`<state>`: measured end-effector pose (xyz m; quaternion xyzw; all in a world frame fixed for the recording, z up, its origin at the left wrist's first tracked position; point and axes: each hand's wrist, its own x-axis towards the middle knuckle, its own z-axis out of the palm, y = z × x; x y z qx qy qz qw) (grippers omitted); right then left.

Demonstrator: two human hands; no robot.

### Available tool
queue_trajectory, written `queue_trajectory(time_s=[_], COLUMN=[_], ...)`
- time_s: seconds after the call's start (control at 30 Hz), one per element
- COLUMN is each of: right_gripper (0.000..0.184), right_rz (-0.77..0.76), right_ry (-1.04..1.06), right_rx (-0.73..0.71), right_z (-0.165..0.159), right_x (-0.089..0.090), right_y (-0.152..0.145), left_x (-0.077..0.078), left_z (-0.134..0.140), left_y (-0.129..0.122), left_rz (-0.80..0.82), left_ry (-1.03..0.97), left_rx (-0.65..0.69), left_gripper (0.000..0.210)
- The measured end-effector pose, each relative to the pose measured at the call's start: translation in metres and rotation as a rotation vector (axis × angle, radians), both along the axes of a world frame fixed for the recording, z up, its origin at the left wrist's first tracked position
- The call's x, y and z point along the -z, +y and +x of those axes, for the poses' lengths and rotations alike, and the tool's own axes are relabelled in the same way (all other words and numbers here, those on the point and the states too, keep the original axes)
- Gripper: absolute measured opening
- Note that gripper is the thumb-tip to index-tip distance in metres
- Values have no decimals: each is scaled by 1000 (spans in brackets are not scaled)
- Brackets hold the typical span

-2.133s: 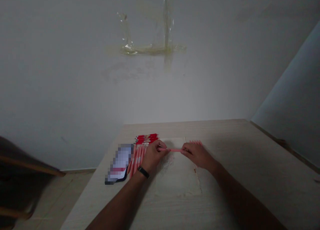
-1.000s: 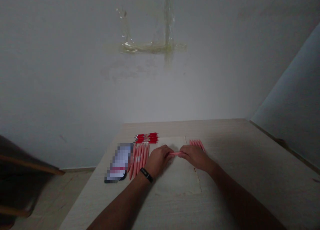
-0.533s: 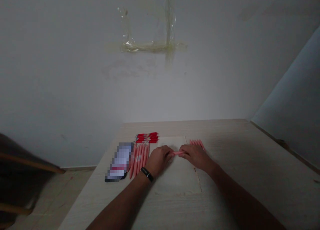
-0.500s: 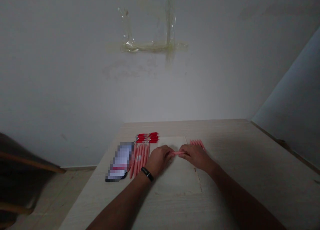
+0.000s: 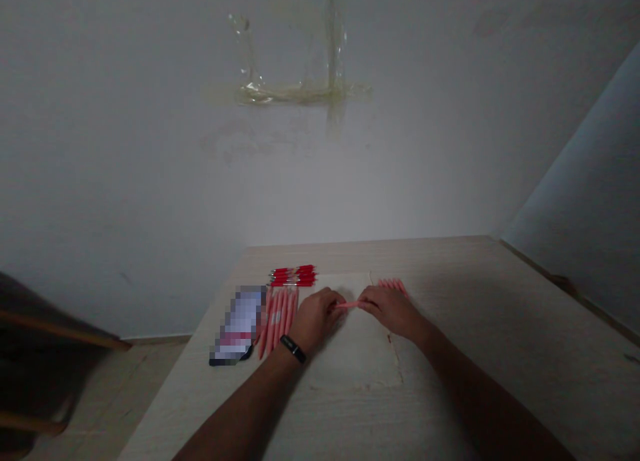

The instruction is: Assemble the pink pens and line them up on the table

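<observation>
Between my two hands a slim pink pen [image 5: 352, 304] is held level over a pale sheet [image 5: 350, 354]. My left hand [image 5: 320, 314], with a black band on its wrist, pinches the pen's left end. The other end is in the closed fingers of my right hand [image 5: 387, 307]. Fingers cover both tips of the pen. Left of my left hand lie several pink pens [image 5: 280, 317] side by side. Just beyond my right hand sit more pink pens [image 5: 393, 286], partly hidden by it. A bunch of red pens [image 5: 294, 275] rests farther back.
A phone with a blurred screen [image 5: 240, 324] lies at the left of the wooden table [image 5: 480, 354]. The wall behind carries strips of clear tape [image 5: 290, 97]. Dark furniture with wooden bars [image 5: 65, 327] stands on the floor at the left.
Both hands stay on the pink pen and have shifted only slightly; the pen tilts a little differently between the fingers. The whole view has moved a touch.
</observation>
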<state>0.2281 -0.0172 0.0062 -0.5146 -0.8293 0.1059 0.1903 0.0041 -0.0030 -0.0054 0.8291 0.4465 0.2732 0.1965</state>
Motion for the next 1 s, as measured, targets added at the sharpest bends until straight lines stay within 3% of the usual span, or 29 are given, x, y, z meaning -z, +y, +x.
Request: queue_trajectory(time_s=[0.27, 0.57, 0.9, 1.0], right_gripper=[25, 6, 29, 28], right_rz=[23, 30, -2, 9], right_ry=[8, 30, 28, 15], right_rx=[-11, 39, -61, -50], right_z=[1, 0, 1, 1], right_x=[-2, -2, 2, 4], right_y=[0, 0, -1, 0], left_x=[-1, -7, 0, -2], left_z=[-1, 1, 0, 0], left_y=[1, -2, 0, -1], left_rz=[4, -9, 35, 31], left_ry=[12, 40, 12, 12], left_rx=[15, 45, 11, 25], left_gripper=[16, 21, 11, 9])
